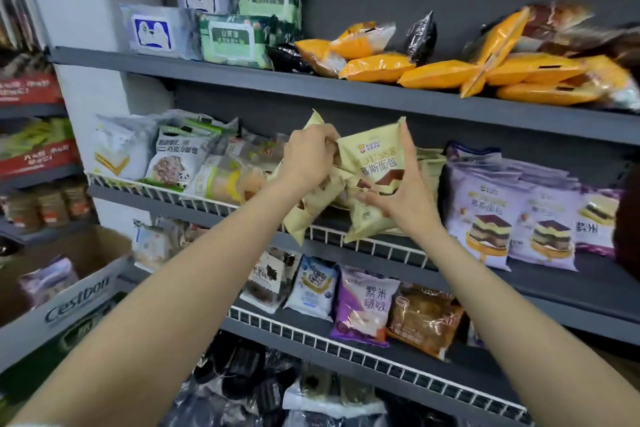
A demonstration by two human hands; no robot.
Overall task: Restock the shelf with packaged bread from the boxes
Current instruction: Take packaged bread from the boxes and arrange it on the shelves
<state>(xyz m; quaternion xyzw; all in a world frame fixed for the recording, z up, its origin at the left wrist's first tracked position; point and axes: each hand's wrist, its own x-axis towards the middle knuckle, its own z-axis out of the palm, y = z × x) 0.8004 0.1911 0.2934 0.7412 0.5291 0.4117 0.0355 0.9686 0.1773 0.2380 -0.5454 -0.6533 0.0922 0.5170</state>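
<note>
Both hands hold cream bread packets (372,166) at the middle shelf (554,274). The left hand (306,158) grips several with curled fingers. The right hand (401,198), fingers spread wide, pinches one packet between thumb and forefinger.

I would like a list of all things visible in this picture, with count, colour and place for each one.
cream bread packets: several, pale yellow, middle shelf centre, held by both hands
purple cake packets: about three in front, lilac, middle shelf right
orange packets: many, orange, top shelf right
green packets: two, green, top shelf left
blue-and-white packets: two, top shelf left
wire rail: one, white, front edge of middle shelf
cardboard box: one, brown and white, lower left
left hand: grips cream packets
right hand: thumb and fingers hold the front cream packet
</note>
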